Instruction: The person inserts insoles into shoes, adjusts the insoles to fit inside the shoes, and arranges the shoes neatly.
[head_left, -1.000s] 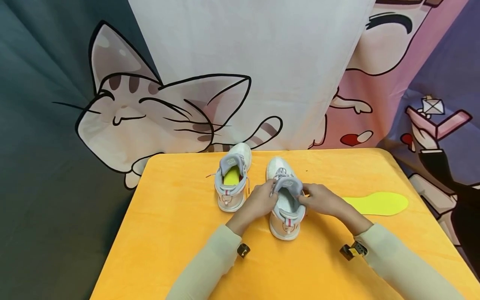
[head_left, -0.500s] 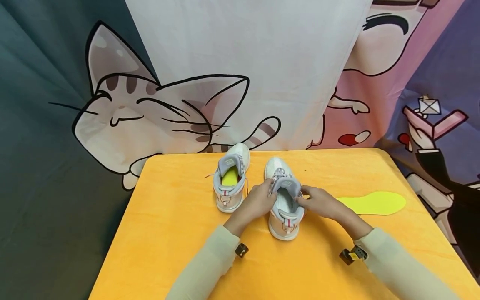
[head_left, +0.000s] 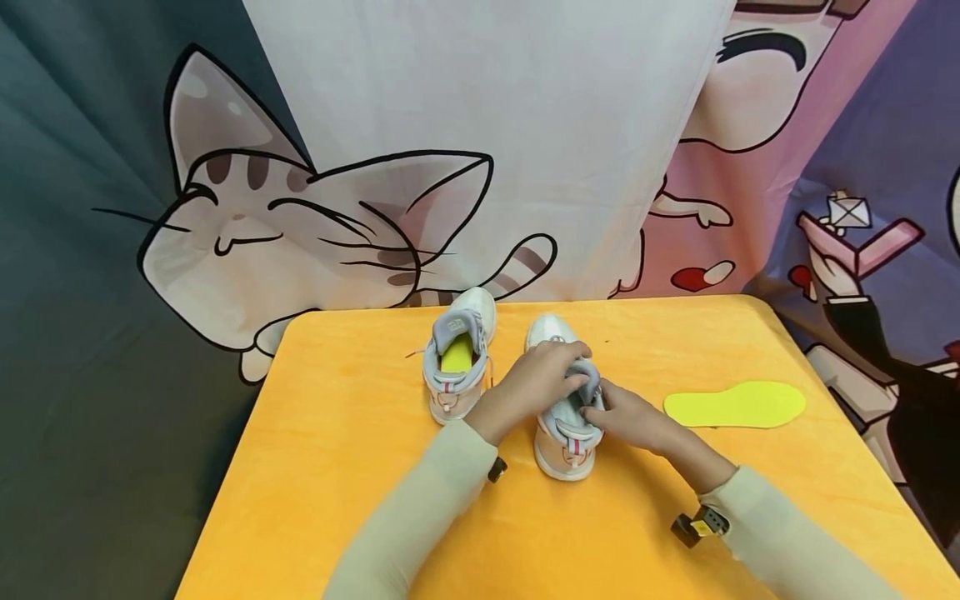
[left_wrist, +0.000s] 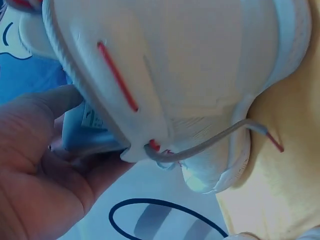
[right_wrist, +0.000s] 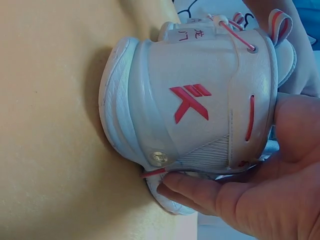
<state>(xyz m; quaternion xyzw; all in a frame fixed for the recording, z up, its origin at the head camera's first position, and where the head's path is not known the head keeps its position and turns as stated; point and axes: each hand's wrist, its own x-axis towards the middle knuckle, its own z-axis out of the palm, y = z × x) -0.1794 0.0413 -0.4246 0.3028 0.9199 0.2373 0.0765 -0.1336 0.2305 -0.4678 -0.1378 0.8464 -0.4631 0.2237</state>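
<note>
On the yellow surface (head_left: 337,467), one white shoe (head_left: 566,461) is standing upright around the middle, its toe pointing toward the far edge. The left hand (head_left: 545,379) is pinching its grey tongue (left_wrist: 90,127) between thumb and fingers, while the right hand (head_left: 633,419) is gripping its right side wall, thumb at the collar and fingers along the outside. A second shoe (head_left: 447,405) is standing closer to the far edge, a yellow insole (head_left: 456,356) lying inside. A loose insole (head_left: 738,405) is lying flat toward the right edge.
</note>
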